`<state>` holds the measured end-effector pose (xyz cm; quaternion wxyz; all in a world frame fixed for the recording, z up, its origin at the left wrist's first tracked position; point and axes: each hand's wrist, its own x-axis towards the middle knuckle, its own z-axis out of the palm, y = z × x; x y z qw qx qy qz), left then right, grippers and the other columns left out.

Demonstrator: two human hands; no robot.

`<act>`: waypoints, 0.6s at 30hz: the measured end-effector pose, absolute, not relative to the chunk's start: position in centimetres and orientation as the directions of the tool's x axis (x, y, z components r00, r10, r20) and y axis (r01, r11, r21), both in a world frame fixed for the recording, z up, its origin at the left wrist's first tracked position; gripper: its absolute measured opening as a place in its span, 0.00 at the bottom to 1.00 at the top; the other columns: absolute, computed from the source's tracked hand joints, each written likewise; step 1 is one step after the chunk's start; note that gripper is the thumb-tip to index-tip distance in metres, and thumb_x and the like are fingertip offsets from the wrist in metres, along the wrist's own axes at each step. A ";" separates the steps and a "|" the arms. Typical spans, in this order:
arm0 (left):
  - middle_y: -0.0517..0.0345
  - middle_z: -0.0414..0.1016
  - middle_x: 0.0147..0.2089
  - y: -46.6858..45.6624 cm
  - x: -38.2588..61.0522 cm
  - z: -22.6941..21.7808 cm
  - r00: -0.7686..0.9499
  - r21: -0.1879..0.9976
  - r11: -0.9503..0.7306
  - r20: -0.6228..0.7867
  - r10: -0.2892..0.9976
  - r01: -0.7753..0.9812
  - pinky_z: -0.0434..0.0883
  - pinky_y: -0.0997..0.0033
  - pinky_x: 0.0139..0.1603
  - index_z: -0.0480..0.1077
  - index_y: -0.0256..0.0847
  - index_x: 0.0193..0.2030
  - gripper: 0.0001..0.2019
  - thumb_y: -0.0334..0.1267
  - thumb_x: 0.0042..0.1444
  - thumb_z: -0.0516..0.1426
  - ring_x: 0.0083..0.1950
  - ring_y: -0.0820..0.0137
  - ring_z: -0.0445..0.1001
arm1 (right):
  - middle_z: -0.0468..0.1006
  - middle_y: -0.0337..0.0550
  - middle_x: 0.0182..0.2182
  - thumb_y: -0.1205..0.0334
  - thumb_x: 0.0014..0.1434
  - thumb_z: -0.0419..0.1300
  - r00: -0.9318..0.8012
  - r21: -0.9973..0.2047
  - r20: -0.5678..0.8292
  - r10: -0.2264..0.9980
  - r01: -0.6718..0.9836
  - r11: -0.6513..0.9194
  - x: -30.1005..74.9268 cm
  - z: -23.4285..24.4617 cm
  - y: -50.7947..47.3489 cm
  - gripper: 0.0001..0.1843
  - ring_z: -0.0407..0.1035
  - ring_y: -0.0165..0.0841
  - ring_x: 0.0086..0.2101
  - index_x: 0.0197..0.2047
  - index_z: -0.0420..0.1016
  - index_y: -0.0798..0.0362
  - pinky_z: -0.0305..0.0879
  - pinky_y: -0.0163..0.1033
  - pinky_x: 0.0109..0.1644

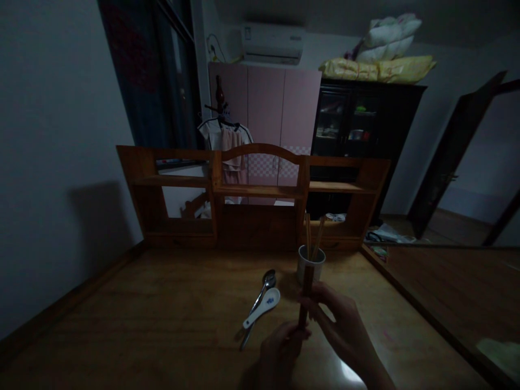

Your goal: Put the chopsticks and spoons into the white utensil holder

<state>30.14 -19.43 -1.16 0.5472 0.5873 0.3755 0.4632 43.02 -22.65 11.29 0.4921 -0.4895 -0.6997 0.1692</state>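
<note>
Upright between my hands stands a small bundle of dark reddish-brown chopsticks (307, 281). My left hand (281, 344) closes round its lower end, and the fingers of my right hand (339, 319) pinch it higher up. Just behind the bundle is a pale metal-looking cup (320, 268), in which several lighter chopsticks (318, 239) lean. To the left, a white ceramic soup spoon (263, 307) with a blue mark lies across metal spoons (268, 279) on the table. How many chopsticks my hands hold is hard to tell in the dim light.
The wooden tabletop (162, 303) carries a low wooden shelf unit (260, 192) along its far edge. A white wall (60, 162) borders the left side. Beyond stand a pink wardrobe (264, 103), a dark cabinet (365, 124) and hanging clothes (233, 141).
</note>
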 end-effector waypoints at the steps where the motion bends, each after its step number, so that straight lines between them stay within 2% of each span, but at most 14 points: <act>1: 0.54 0.80 0.33 -19.5 30.1 -1.1 0.291 0.991 -0.096 0.118 0.949 -0.091 0.67 0.78 0.27 0.79 0.41 0.38 0.21 0.56 0.53 0.56 0.29 0.71 0.72 | 0.77 0.41 0.34 0.60 0.64 0.56 -0.034 -0.721 0.520 0.853 0.517 0.461 43.0 11.3 -22.6 0.06 0.73 0.34 0.36 0.42 0.73 0.50 0.67 0.35 0.38; 6: 0.53 0.80 0.35 -19.6 30.0 -0.8 0.265 0.986 -0.072 0.110 0.958 -0.148 0.70 0.76 0.30 0.79 0.41 0.37 0.18 0.53 0.51 0.59 0.32 0.69 0.73 | 0.77 0.40 0.34 0.60 0.64 0.56 -0.024 -0.745 0.506 0.862 0.492 0.451 43.0 11.5 -22.4 0.06 0.73 0.33 0.36 0.41 0.72 0.50 0.67 0.34 0.38; 12: 0.53 0.79 0.35 -19.7 29.8 -0.6 0.253 0.987 0.010 0.031 0.967 -0.160 0.70 0.75 0.31 0.78 0.40 0.35 0.14 0.49 0.49 0.61 0.32 0.69 0.74 | 0.77 0.41 0.36 0.60 0.64 0.56 -0.019 -0.755 0.509 0.861 0.469 0.457 43.1 11.2 -22.3 0.05 0.73 0.34 0.37 0.42 0.72 0.51 0.67 0.35 0.39; 18: 0.58 0.77 0.29 -19.8 29.8 0.0 0.242 0.961 0.114 -0.052 0.969 -0.253 0.69 0.77 0.30 0.76 0.40 0.30 0.09 0.42 0.46 0.63 0.31 0.71 0.73 | 0.76 0.40 0.33 0.61 0.64 0.56 -0.019 -0.741 0.521 0.854 0.486 0.463 43.1 11.2 -22.4 0.05 0.72 0.31 0.33 0.41 0.72 0.50 0.66 0.33 0.36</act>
